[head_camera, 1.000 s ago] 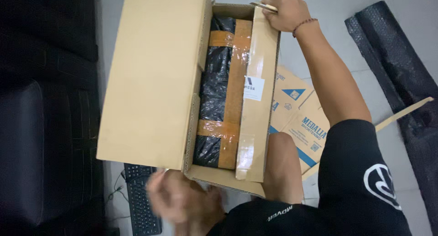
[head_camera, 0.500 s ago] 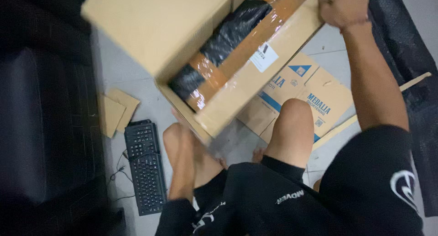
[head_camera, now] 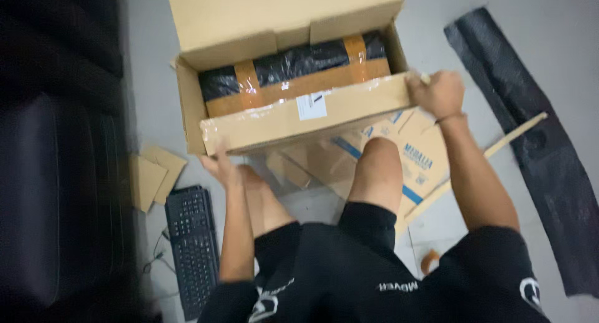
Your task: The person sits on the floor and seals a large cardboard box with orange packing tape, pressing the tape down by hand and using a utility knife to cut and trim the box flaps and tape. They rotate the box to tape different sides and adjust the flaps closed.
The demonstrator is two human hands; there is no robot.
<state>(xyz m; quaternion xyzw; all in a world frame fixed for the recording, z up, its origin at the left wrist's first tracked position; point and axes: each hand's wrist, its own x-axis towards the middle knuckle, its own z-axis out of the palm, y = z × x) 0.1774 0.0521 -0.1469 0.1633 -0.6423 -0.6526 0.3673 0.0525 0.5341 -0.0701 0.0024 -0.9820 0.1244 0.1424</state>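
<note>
A long open cardboard box (head_camera: 299,120) lies on the floor in front of my knees. Inside it is a black plastic-wrapped bundle (head_camera: 293,67) bound with brown tape. My left hand (head_camera: 219,167) presses against the lower left corner of the box's near flap. My right hand (head_camera: 437,93) grips the right end of that same flap. The far flap stands up behind the bundle.
A black keyboard (head_camera: 193,242) lies on the floor at lower left beside cardboard scraps (head_camera: 153,176). Flattened printed cardboard (head_camera: 412,157) is under my right knee. A thin wooden strip (head_camera: 499,149) and black sheeting (head_camera: 530,129) lie at right. Dark furniture fills the left.
The box has swung from standing lengthwise to lying crosswise before me. My left hand came up from my lap to the box's left corner. My right hand stayed on the flap's end.
</note>
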